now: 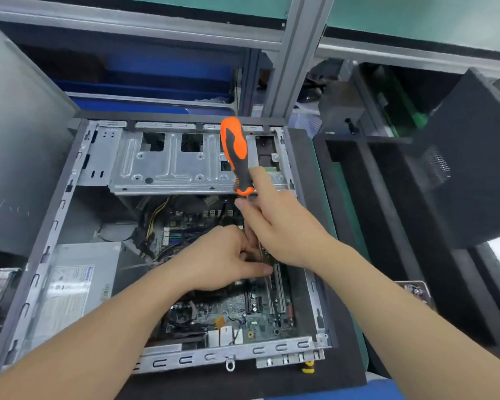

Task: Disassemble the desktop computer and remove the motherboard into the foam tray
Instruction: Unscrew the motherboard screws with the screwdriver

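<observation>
The open desktop case (41, 255) lies on its side in front of me, its green motherboard (243, 313) still inside. My right hand (277, 226) holds an orange and black screwdriver (236, 153) by the lower handle, handle end pointing up and away, shaft running down between both hands. My left hand (223, 258) is curled over the board's middle, fingers pinching something small beside the shaft; what it pinches is hidden. A silver drive cage (171, 166) spans the case's far end. The power supply (75, 287) fills the near left corner.
A black foam tray (401, 226) with long slots stands to the right of the case. The removed side panel (18, 140) leans at the left. A black case (468, 157) stands at the right. Shelving with blue bins (156, 90) runs behind. Yellow and black cables (153, 223) cross the board.
</observation>
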The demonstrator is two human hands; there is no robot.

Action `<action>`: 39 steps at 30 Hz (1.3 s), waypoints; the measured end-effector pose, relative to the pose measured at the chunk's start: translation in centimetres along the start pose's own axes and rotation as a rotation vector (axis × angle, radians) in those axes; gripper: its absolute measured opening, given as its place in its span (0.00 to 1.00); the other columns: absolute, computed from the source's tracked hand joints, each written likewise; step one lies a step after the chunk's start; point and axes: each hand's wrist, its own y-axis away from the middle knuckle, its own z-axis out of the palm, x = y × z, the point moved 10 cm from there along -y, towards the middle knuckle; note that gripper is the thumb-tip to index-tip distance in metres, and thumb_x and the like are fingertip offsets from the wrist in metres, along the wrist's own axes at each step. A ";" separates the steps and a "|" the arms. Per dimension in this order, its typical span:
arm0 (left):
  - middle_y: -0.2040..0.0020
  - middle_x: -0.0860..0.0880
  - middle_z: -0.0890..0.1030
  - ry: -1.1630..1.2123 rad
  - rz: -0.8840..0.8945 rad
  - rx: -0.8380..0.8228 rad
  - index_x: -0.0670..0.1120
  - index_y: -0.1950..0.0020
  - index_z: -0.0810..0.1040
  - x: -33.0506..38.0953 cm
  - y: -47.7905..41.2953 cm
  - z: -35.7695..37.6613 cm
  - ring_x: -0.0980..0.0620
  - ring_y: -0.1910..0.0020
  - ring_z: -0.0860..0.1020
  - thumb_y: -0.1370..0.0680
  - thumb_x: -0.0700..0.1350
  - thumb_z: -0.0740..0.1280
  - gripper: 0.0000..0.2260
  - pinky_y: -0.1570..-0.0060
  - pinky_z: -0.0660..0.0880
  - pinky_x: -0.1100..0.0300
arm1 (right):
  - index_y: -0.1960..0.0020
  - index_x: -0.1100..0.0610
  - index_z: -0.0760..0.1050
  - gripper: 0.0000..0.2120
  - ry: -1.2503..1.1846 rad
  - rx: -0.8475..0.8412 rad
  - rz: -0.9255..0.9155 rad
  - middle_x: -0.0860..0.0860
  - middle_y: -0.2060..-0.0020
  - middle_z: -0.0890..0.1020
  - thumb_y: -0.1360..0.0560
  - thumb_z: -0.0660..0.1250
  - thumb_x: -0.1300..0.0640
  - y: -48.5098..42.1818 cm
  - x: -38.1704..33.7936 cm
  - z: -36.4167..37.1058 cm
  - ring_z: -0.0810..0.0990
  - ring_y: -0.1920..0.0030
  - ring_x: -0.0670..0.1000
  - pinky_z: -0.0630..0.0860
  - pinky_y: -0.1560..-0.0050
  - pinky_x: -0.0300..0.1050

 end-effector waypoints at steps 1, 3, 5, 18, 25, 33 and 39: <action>0.73 0.51 0.70 0.004 -0.012 0.001 0.50 0.55 0.86 -0.1 0.0 -0.1 0.56 0.75 0.67 0.25 0.60 0.74 0.13 0.71 0.63 0.59 | 0.39 0.49 0.62 0.06 0.001 0.000 -0.004 0.51 0.69 0.80 0.14 0.57 0.52 0.0 0.0 0.0 0.78 0.68 0.55 0.76 0.64 0.60; 0.74 0.52 0.69 0.034 -0.028 -0.007 0.53 0.57 0.86 -0.3 0.0 -0.1 0.56 0.75 0.66 0.25 0.59 0.74 0.11 0.72 0.62 0.60 | 0.40 0.49 0.62 0.06 -0.001 0.004 -0.002 0.51 0.70 0.80 0.14 0.57 0.51 -0.1 0.1 0.0 0.77 0.69 0.55 0.76 0.65 0.60; 0.76 0.54 0.69 0.033 -0.034 -0.012 0.52 0.58 0.86 -0.3 0.1 -0.2 0.57 0.76 0.67 0.26 0.59 0.75 0.11 0.74 0.61 0.63 | 0.41 0.50 0.62 0.05 0.006 0.009 0.000 0.51 0.70 0.80 0.14 0.57 0.52 -0.1 0.2 0.0 0.77 0.69 0.55 0.75 0.66 0.59; 0.78 0.56 0.69 0.060 -0.020 -0.007 0.54 0.59 0.87 0.0 0.1 -0.3 0.58 0.77 0.67 0.25 0.56 0.76 0.08 0.75 0.61 0.66 | 0.44 0.49 0.59 0.06 -0.025 0.026 -0.029 0.52 0.70 0.80 0.14 0.58 0.53 0.1 0.0 -0.2 0.77 0.69 0.56 0.75 0.65 0.61; 0.79 0.55 0.67 0.064 0.023 -0.039 0.56 0.57 0.87 0.3 0.0 -0.3 0.57 0.78 0.65 0.26 0.54 0.78 0.04 0.75 0.60 0.65 | 0.40 0.53 0.63 0.06 -0.056 0.072 -0.022 0.51 0.71 0.80 0.14 0.58 0.54 -0.1 0.4 -0.7 0.77 0.71 0.55 0.76 0.67 0.59; 0.77 0.62 0.72 -0.128 0.036 -0.210 0.57 0.47 0.87 0.3 0.7 1.2 0.62 0.77 0.70 0.26 0.52 0.77 0.08 0.75 0.63 0.68 | 0.43 0.51 0.63 0.02 -0.210 0.321 -0.059 0.52 0.74 0.80 0.14 0.56 0.54 0.1 0.2 -4.6 0.75 0.77 0.51 0.71 0.74 0.41; 0.77 0.58 0.69 -0.103 0.023 -0.188 0.60 0.48 0.87 0.1 1.1 0.9 0.59 0.77 0.67 0.27 0.54 0.78 0.09 0.75 0.60 0.65 | 0.42 0.50 0.64 0.02 -0.201 0.420 -0.110 0.52 0.73 0.81 0.14 0.56 0.53 -0.1 -2.2 -9.2 0.75 0.78 0.51 0.70 0.75 0.40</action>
